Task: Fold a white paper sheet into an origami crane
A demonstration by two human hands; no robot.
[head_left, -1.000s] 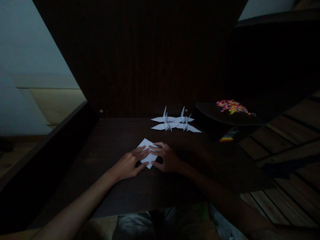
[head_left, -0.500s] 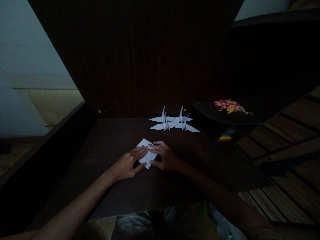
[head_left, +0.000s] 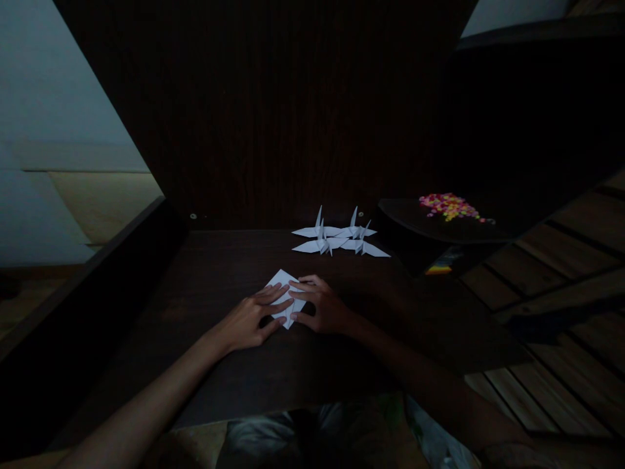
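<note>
A small piece of white folded paper (head_left: 282, 277) lies flat on the dark wooden tabletop in a diamond shape, creases faintly visible. From the left, my left hand (head_left: 252, 320) rests on it, fingers stretched across the middle and thumb by the lower corner. My right hand (head_left: 323, 307) touches the right side, its fingers spread over the upper right edge and its thumb low near the bottom corner. Both hands cover parts of the paper. Beyond them stand several white paper cranes (head_left: 323, 245), grouped close together with wings overlapping.
A tall dark panel (head_left: 273, 117) rises behind the cranes. On a rounded shelf (head_left: 405, 218) at the right sits a pile of small bright-coloured pieces (head_left: 449, 206). A low side board (head_left: 88, 286) bounds the left, and wooden slats (head_left: 561, 391) show at the lower right.
My left fingers have shifted slightly on the paper, spreading a little further over its middle. My right hand and the cranes look almost unchanged.
</note>
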